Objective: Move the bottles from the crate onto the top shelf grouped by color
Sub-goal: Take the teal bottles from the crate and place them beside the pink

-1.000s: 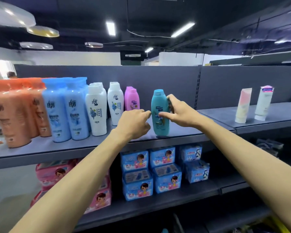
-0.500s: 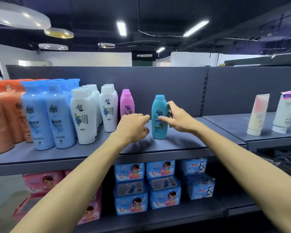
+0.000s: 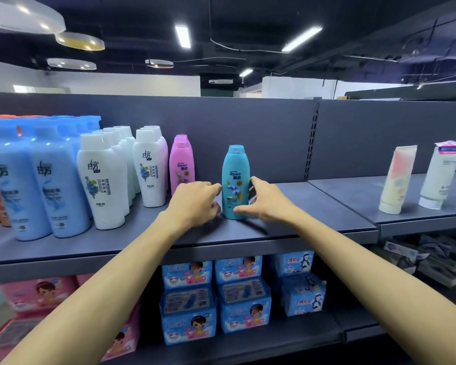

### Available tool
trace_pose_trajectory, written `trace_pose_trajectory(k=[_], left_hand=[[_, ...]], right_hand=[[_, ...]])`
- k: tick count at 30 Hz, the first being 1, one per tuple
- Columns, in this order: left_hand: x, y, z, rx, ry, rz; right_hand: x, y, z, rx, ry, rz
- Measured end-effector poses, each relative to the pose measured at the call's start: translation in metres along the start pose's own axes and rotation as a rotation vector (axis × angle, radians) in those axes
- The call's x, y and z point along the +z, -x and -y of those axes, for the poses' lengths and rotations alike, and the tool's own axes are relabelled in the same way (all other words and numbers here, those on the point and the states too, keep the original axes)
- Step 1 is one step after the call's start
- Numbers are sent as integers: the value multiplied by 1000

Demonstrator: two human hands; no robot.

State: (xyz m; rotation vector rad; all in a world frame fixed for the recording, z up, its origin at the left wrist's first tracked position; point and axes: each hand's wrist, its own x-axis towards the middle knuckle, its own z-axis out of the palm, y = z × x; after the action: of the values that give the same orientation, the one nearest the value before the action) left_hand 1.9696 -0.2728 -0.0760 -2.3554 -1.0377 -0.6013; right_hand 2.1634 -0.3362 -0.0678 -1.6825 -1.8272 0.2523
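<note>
Head cam, both arms stretched out. Below the teal bottle (image 3: pixel 234 180) sit about six blue boxes (image 3: pixel 241 291), with pink boxes (image 3: pixel 37 293) further left. On the top shelf (image 3: pixel 287 230) the right hand (image 3: pixel 266 200) wraps that single teal bottle low down. The left hand (image 3: pixel 195 204) is curled and holds nothing, one fingertip on the bottle's left side, I'd guess squaring it up as its own color group. Left of it: one pink file (image 3: pixel 181 164), two white files (image 3: pixel 103 180), blue ones (image 3: pixel 53 191). Two tubes (image 3: pixel 398 177) well right. Crate's not in shot.

Likely a shop, stocked shelves (image 3: pixel 287 229), boxed goods (image 3: pixel 244 304)
</note>
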Motion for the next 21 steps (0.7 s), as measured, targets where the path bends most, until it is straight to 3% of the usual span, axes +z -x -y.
trace_pose_trajectory(k=[13, 21], left_hand=[[15, 1, 23, -30, -61, 38], [30, -4, 31, -119, -13, -27]], right_hand=[[22, -40, -1, 74, -42, -58], [46, -85, 2, 98, -74, -86]])
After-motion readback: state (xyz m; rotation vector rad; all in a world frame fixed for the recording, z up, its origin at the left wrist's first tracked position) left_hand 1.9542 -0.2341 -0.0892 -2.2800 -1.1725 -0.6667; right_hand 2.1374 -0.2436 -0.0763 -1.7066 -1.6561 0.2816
